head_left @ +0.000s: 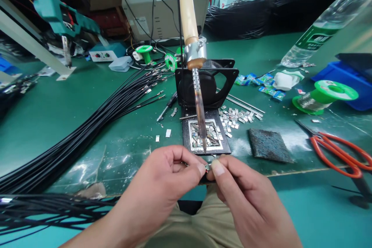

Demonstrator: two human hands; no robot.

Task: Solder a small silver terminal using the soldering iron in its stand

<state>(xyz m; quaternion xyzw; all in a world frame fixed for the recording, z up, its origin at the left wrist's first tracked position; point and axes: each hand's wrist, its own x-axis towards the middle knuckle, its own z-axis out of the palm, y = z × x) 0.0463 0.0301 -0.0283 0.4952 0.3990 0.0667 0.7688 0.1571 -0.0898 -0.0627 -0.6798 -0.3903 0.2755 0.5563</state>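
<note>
My left hand [167, 180] and my right hand [241, 193] meet at the table's front edge, fingers pinched together on a small metal piece [207, 167] and the end of a thin wire. Just above them hangs the tip of a soldering iron [200, 114] with a wooden handle [187, 7], clamped upright in a stand. Behind the tip lies a black tray [186, 139] with a metal-rimmed well of small silver clips.
A thick bundle of black cables [87, 128] runs across the left. Loose silver clips [235, 118] lie beside a black fan [206, 85]. A dark sponge [269, 145], orange scissors [340, 151], green solder spools [325, 97] and a plastic bottle [325, 27] sit right.
</note>
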